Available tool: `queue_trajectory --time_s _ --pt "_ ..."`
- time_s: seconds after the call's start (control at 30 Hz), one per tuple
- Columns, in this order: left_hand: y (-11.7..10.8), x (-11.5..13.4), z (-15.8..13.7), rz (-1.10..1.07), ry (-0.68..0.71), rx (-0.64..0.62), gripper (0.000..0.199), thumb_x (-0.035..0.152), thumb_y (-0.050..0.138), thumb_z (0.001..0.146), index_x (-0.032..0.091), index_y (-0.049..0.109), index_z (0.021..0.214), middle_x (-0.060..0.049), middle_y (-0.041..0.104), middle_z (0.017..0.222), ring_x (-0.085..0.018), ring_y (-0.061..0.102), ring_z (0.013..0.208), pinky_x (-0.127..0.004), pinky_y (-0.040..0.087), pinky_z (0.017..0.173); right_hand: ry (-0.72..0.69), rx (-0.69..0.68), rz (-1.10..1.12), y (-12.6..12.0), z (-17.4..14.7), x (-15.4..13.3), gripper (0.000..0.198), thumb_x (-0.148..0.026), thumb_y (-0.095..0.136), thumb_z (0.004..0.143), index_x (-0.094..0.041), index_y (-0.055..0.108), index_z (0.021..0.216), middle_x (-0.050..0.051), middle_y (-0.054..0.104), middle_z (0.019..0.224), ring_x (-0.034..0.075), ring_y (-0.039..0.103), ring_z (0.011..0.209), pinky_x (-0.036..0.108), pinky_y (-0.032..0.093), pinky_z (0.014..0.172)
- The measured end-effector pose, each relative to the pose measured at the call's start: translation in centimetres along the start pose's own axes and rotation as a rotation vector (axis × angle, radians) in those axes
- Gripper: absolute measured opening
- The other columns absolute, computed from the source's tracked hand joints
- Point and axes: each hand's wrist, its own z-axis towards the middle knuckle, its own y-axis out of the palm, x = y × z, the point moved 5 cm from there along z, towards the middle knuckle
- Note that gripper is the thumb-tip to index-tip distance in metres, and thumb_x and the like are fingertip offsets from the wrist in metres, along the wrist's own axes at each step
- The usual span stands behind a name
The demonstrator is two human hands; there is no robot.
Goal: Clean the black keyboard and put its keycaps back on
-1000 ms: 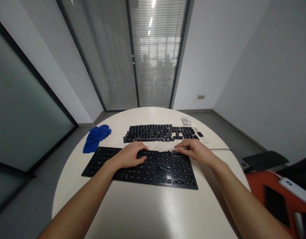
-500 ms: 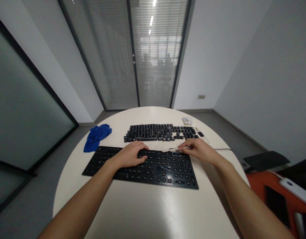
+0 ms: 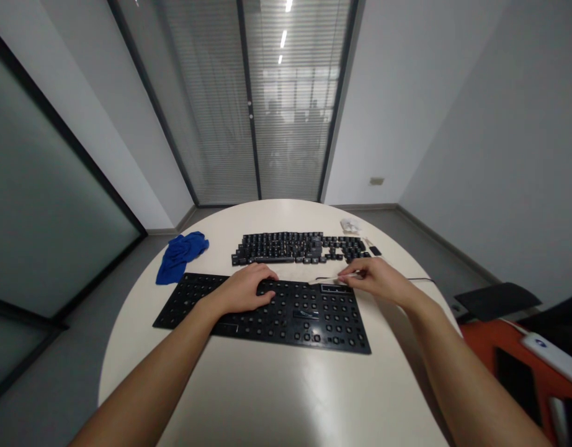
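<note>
A black keyboard base (image 3: pixel 286 316) with its keycaps off lies slightly askew on the table, showing rows of small square switches. My left hand (image 3: pixel 243 290) is on its far side, fingers bent over the far edge and thumb pressed on the face, gripping it. Pinched in the fingertips of my right hand (image 3: pixel 370 278) is a thin white cotton swab (image 3: pixel 327 280). Its tip points left, at the far edge of the base near the small indicator panel (image 3: pixel 336 288). The swab's other end is hidden by the hand.
Loose black keycaps (image 3: pixel 281 247) stand in keyboard order beyond the base. A blue cloth (image 3: pixel 181 254) lies at the left, a clear bag (image 3: pixel 350 226) and a small black piece (image 3: pixel 375 251) at the right. An orange chair (image 3: pixel 481 347) adjoins the round table (image 3: pixel 249 391).
My right hand has shifted slightly right with the swab, and its tip has moved right along the far edge. My left hand and the base have stayed put.
</note>
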Motion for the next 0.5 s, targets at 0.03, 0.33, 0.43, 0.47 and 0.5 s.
queue_trajectory --time_s 0.03,0.33,0.43,0.47,0.5 --pt "-0.02 0.02 0.01 -0.003 -0.002 0.0 0.026 0.028 0.065 0.087 0.023 0.063 0.112 -0.006 0.067 0.114 -0.026 0.06 0.11 -0.041 0.048 0.099 -0.004 -0.002 0.006 0.02 0.0 0.02 0.022 -0.036 0.065 0.087 -0.021 0.08 0.093 0.007 0.079 0.092 0.023 0.072 0.08 0.033 0.053 0.07" --pt "-0.11 0.06 -0.01 -0.016 0.001 0.002 0.026 0.027 0.064 0.087 0.023 0.063 0.112 -0.007 0.067 0.114 -0.026 0.06 0.109 -0.041 0.048 0.098 -0.012 -0.013 0.013 0.09 0.02 -0.03 0.022 -0.038 0.066 0.087 -0.023 0.08 0.093 0.007 0.079 0.093 0.023 0.071 0.079 0.033 0.054 0.07" --pt "-0.04 0.01 -0.02 -0.022 -0.001 0.002 0.026 0.027 0.064 0.087 0.023 0.063 0.113 -0.007 0.066 0.115 -0.026 0.06 0.11 -0.041 0.048 0.099 -0.02 -0.022 0.053 0.19 -0.04 -0.24 0.023 -0.039 0.067 0.086 -0.022 0.08 0.093 0.007 0.079 0.093 0.023 0.071 0.081 0.033 0.054 0.072" --pt "-0.01 -0.01 -0.02 -0.022 -0.002 0.002 0.026 0.027 0.063 0.087 0.023 0.063 0.113 -0.006 0.066 0.115 -0.026 0.06 0.11 -0.041 0.048 0.099 -0.028 -0.036 0.073 0.29 -0.07 -0.36 0.023 -0.039 0.067 0.086 -0.021 0.08 0.092 0.007 0.079 0.093 0.023 0.071 0.082 0.033 0.054 0.072" --pt "0.01 -0.03 -0.02 -0.02 -0.002 0.002 0.026 0.027 0.063 0.087 0.023 0.063 0.113 -0.006 0.066 0.115 -0.026 0.06 0.11 -0.04 0.048 0.099 -0.038 -0.057 0.092 0.43 -0.11 -0.51 0.023 -0.039 0.067 0.086 -0.021 0.08 0.092 0.007 0.079 0.093 0.023 0.071 0.082 0.032 0.054 0.072"
